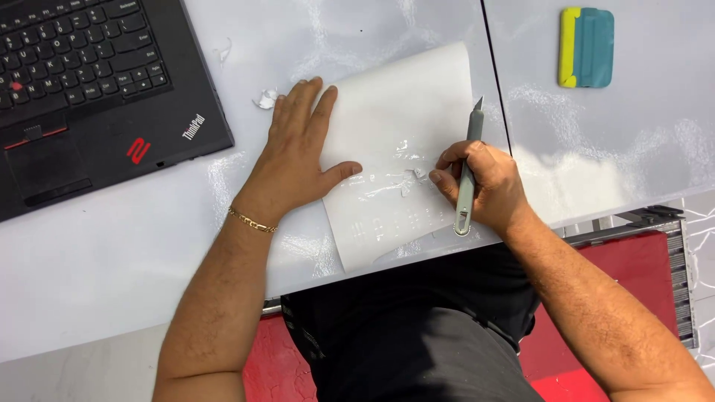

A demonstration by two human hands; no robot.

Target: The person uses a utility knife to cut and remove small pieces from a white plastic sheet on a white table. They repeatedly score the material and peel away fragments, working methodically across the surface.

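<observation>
Right hand (480, 186) is curled shut around a slim grey craft knife (468, 175), whose blade tip points away from me, past the knuckles; thumb and forefinger pinch at a small curl of peeled film (414, 177) just left of the fingertips. I see that film lying on a white sheet (406, 97) spread beneath and left of this hand. Left hand (302, 152) lies flat, fingers spread wide, palm down on the sheet's left edge, holding nothing. A gold bracelet (252, 220) circles its wrist. Left of that hand sits a black laptop (97, 97). Far beyond the right hand rests a teal and yellow squeegee (587, 47) on the white table (112, 253).
</observation>
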